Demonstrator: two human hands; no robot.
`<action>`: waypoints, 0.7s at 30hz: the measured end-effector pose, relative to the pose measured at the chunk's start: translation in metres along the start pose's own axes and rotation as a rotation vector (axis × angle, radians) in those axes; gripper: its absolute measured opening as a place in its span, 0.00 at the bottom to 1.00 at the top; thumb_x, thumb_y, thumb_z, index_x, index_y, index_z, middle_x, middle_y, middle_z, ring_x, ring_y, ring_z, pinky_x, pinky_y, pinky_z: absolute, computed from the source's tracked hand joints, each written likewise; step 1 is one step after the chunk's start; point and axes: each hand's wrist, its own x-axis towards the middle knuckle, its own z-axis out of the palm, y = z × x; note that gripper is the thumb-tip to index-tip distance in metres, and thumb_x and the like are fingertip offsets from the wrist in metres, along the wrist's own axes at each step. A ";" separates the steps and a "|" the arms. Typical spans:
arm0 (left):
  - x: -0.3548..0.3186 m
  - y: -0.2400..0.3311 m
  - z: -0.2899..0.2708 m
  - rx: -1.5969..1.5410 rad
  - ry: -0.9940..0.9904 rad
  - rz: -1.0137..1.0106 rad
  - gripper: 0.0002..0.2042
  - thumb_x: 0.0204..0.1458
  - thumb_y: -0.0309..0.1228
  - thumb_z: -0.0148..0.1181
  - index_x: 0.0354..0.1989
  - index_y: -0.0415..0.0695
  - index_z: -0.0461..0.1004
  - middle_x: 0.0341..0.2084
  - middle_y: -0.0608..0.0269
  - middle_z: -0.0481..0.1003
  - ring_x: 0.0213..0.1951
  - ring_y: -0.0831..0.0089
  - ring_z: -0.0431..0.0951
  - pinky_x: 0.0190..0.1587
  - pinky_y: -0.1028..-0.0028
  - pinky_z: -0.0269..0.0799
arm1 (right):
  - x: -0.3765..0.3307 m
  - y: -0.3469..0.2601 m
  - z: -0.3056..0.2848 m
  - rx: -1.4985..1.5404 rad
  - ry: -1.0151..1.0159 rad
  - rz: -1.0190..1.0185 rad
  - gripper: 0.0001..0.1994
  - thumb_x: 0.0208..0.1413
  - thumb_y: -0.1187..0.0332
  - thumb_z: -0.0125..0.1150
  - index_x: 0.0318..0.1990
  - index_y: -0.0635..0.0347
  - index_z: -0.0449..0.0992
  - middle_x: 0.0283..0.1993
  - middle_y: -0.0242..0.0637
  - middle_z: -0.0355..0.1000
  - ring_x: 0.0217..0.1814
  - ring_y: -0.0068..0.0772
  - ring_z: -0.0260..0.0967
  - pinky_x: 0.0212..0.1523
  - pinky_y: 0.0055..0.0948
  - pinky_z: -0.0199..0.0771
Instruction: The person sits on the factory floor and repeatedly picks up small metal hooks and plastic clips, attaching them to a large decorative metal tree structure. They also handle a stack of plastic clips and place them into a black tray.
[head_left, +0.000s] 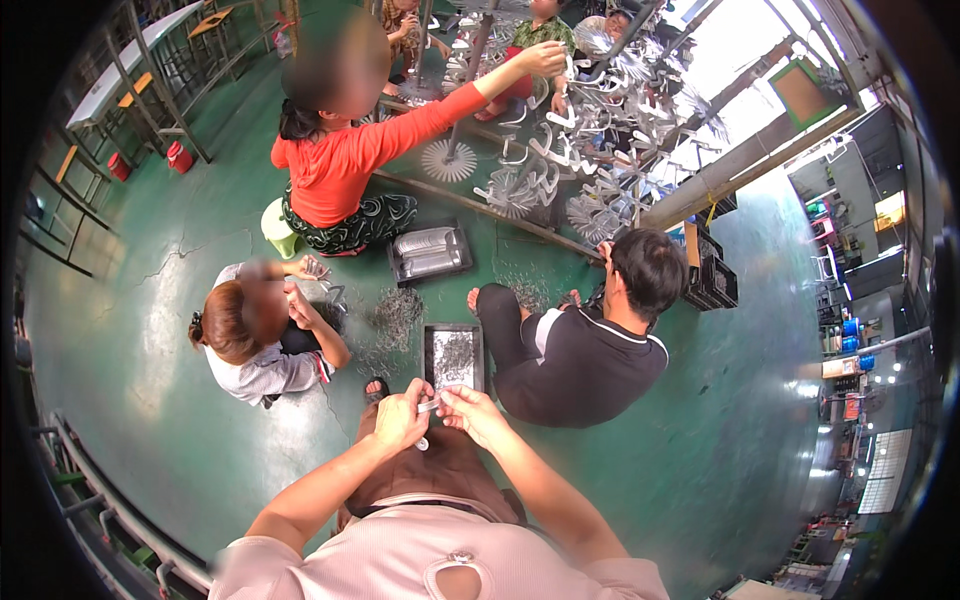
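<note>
My left hand [402, 416] is closed on a small curved silvery metal piece [430, 405], whose rounded lower end shows below the fingers. Pinched at the other end of that piece, my right hand [474, 412] meets the left just above my lap. The fingertips hide part of the piece, so its full shape cannot be made out. Just beyond both hands, a dark-rimmed tray [482, 350] on the floor holds many small metal bits.
Loose metal bits [395, 315] lie left of the tray. Farther off is a black tray [400, 268] of long silvery pieces. People sit at left [275, 355], right [590, 370] and ahead [335, 175]. Silvery parts [600, 150] hang on a rack; black crates [712, 275] stand right.
</note>
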 end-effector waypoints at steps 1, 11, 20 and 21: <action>0.002 -0.003 -0.003 -0.027 0.008 -0.011 0.12 0.43 0.27 0.52 0.38 0.46 0.65 0.17 0.53 0.72 0.25 0.52 0.75 0.30 0.59 0.68 | 0.004 -0.001 0.006 0.076 -0.027 0.018 0.07 0.57 0.69 0.53 0.41 0.60 0.71 0.34 0.30 0.71 0.31 0.20 0.70 0.30 0.18 0.71; 0.023 -0.021 -0.049 -0.059 -0.067 -0.001 0.22 0.40 0.28 0.53 0.48 0.46 0.61 0.17 0.52 0.72 0.27 0.53 0.76 0.34 0.59 0.70 | 0.043 0.001 0.049 0.414 -0.023 0.033 0.07 0.58 0.70 0.50 0.42 0.59 0.71 0.35 0.32 0.71 0.31 0.20 0.68 0.29 0.18 0.69; 0.008 -0.090 -0.073 -0.505 -0.063 -0.182 0.23 0.48 0.35 0.57 0.54 0.43 0.63 0.41 0.50 0.73 0.44 0.59 0.73 0.46 0.67 0.67 | 0.041 -0.011 0.037 0.202 0.028 -0.183 0.08 0.57 0.68 0.52 0.43 0.57 0.71 0.34 0.28 0.70 0.35 0.20 0.66 0.36 0.22 0.65; -0.007 -0.134 -0.070 -0.331 0.030 -0.308 0.17 0.51 0.36 0.53 0.47 0.42 0.69 0.36 0.48 0.75 0.40 0.57 0.75 0.44 0.66 0.69 | 0.039 -0.012 0.038 0.192 0.035 -0.177 0.08 0.57 0.68 0.52 0.43 0.58 0.71 0.34 0.29 0.70 0.35 0.20 0.67 0.37 0.22 0.66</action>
